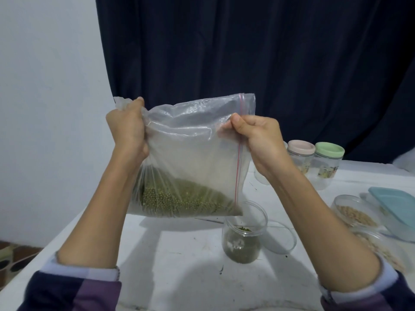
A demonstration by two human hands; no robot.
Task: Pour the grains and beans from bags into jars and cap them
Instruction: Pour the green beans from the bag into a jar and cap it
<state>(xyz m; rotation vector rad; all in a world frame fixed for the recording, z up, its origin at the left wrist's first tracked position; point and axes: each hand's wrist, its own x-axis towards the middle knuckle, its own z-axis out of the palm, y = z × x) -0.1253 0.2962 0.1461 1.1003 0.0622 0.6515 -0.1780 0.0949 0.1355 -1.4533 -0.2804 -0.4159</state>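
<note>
— Hands? Where are they, and the bag?

— Left hand [129, 129] grips the clear bag [193, 153] at its 10 o'clock corner; right hand [256, 140] pinches it at 2 o'clock by the red seal. Green beans [179, 200] pool low, above the bench [175, 254].

— Jar?

— Open jar [243, 234] at the bag's 5 o'clock, partly filled.

Bag [190, 158] held up over the surface [179, 254], left hand [129, 129] at its left top corner, right hand [258, 140] at its right edge. Beans [179, 200] sit in the bag's bottom. Open jar [243, 236] directly below the bag's lower right corner, beans inside. Two capped jars [314, 162] behind, far right. Trays [359, 214] at right edge, contents probably grain.
</note>
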